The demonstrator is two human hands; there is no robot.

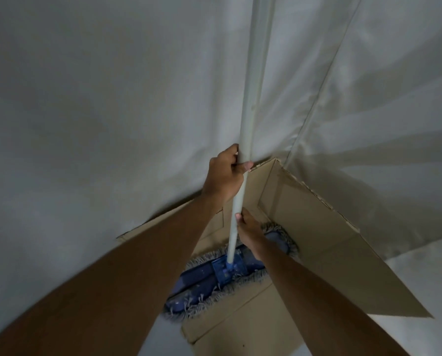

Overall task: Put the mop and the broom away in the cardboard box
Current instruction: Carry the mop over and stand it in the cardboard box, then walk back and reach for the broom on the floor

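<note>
White cloth hangs behind an open cardboard box. Both arms reach forward: the left hand is wrapped around the mop pole higher up, the right hand clasps it lower. Its blue fringed head lies inside the box, on the bottom.

The mop stands in the open cardboard box — its pale handle rises nearly upright, leaning slightly right at the top. The flat blue head, fringed with grey yarn, lies diagonally on the box floor, one end by the right wall — the other toward the near-left edge.
</note>
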